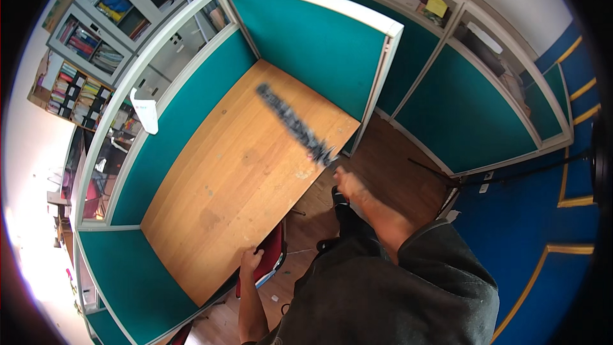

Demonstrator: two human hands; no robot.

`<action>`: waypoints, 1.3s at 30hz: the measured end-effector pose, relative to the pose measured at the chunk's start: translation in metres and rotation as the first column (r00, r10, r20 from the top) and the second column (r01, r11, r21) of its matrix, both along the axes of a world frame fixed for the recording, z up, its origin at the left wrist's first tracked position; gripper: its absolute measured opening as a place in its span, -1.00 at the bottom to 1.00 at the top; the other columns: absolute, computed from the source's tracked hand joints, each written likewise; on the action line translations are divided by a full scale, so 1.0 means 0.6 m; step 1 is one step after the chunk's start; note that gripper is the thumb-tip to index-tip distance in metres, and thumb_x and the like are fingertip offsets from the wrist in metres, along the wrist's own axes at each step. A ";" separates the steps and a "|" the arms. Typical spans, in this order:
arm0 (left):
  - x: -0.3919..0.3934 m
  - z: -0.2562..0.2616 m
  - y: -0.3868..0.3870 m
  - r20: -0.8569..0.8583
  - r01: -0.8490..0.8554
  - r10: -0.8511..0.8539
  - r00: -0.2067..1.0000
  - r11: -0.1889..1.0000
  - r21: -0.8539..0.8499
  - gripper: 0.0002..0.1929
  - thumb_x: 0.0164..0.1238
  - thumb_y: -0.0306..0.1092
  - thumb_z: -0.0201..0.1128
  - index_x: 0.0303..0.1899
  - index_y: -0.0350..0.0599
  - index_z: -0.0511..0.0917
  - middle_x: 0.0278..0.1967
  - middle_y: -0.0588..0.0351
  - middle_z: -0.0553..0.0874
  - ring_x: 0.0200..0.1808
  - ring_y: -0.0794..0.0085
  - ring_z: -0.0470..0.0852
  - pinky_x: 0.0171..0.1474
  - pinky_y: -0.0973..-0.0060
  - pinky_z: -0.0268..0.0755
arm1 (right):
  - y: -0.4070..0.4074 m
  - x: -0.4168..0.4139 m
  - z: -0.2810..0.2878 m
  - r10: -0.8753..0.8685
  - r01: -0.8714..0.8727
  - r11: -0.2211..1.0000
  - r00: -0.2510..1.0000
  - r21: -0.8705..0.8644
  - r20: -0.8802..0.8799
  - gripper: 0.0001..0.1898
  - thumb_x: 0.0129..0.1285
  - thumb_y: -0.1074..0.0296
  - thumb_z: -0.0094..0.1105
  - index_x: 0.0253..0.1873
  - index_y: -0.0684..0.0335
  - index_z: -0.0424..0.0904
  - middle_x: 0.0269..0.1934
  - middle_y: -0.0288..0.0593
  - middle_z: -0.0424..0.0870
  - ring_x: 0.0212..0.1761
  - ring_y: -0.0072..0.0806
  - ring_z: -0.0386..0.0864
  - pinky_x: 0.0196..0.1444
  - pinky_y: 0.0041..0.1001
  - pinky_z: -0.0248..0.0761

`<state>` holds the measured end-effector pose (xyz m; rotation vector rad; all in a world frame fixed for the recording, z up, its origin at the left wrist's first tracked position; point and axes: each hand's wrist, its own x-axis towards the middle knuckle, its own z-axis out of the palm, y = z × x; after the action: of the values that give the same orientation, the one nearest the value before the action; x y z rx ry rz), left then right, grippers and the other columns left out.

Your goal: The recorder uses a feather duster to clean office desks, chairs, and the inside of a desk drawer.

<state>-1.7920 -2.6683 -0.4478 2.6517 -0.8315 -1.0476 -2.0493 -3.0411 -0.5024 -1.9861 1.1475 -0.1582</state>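
My right hand (347, 184) grips the handle of a grey and black duster (292, 122), blurred by motion. The duster's long fluffy head reaches over the wooden desk (230, 163), from its near edge towards the far corner; whether it touches the top, I cannot tell. Stains and worn spots mark the desk. At the near edge, lower down, my left hand (251, 259) is closed on the dark top edge of a red chair (272, 254), which stands partly under the desk.
Green cubicle partitions (311, 33) with white frames enclose the desk. A white paper (145, 111) hangs over the left partition's rail. Glass-door cabinets (107, 9) and a shelf of files (79, 93) stand beyond. A blue wall (507, 230) and a black stand-like object (450, 182) are at the right.
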 end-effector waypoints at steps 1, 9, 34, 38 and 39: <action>-0.001 0.003 0.000 0.003 0.004 -0.004 1.000 1.000 -0.004 -0.52 0.12 -0.08 0.23 -0.02 -0.26 0.58 0.00 -0.33 0.60 0.11 -0.06 0.56 0.18 0.23 0.36 | 0.043 0.024 0.012 0.035 -0.032 0.998 0.998 0.050 -0.059 -0.78 0.35 0.23 -0.05 -0.01 0.17 0.35 -0.32 0.31 0.61 -0.18 0.23 0.57 -0.18 0.06 0.41; -0.027 0.043 -0.001 -0.039 -0.060 0.068 0.997 0.985 0.165 -0.31 0.18 -0.08 0.21 0.33 -0.16 0.30 0.26 -0.26 0.42 0.33 0.07 0.36 0.39 0.35 0.16 | 0.213 0.051 0.044 0.586 -0.581 0.809 0.790 0.083 -0.178 -0.74 0.39 0.17 -0.10 0.09 0.07 0.34 -0.24 0.12 0.68 -0.20 0.05 0.66 -0.16 -0.03 0.47; -0.054 0.012 0.027 0.012 -0.157 0.156 0.988 0.983 0.094 -0.29 0.31 -0.21 0.08 0.41 -0.31 0.04 0.44 -0.25 0.06 0.46 0.05 0.10 0.45 0.36 0.04 | 0.174 -0.013 0.036 0.456 -0.459 0.887 0.852 0.052 -0.257 -0.59 0.14 0.30 0.16 0.12 0.06 0.38 -0.21 0.09 0.68 -0.13 0.03 0.64 -0.07 -0.11 0.49; -0.065 0.010 0.019 0.050 -0.203 0.199 0.979 0.974 0.101 -0.26 0.27 -0.19 0.10 0.44 -0.19 0.01 0.45 -0.26 -0.02 0.39 -0.05 0.22 0.37 0.31 0.22 | 0.039 -0.055 0.032 -0.013 -0.008 0.993 0.986 -0.122 -0.168 -0.83 0.41 0.23 -0.08 -0.04 0.15 0.33 -0.38 0.25 0.62 -0.22 0.20 0.59 -0.25 0.08 0.42; -0.065 0.010 0.017 0.076 -0.197 0.189 0.979 0.974 0.109 -0.24 0.26 -0.19 0.10 0.45 -0.17 0.00 0.45 -0.27 -0.03 0.38 -0.07 0.24 0.36 0.30 0.23 | 0.019 -0.054 0.028 -0.091 0.076 0.989 0.989 -0.130 -0.115 -0.83 0.43 0.23 -0.11 -0.05 0.18 0.32 -0.41 0.27 0.61 -0.22 0.23 0.57 -0.29 0.08 0.39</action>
<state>-1.8310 -2.6579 -0.4420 2.8086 -0.5239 -0.9933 -2.0820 -3.0297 -0.4858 -2.0815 1.3287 -0.1586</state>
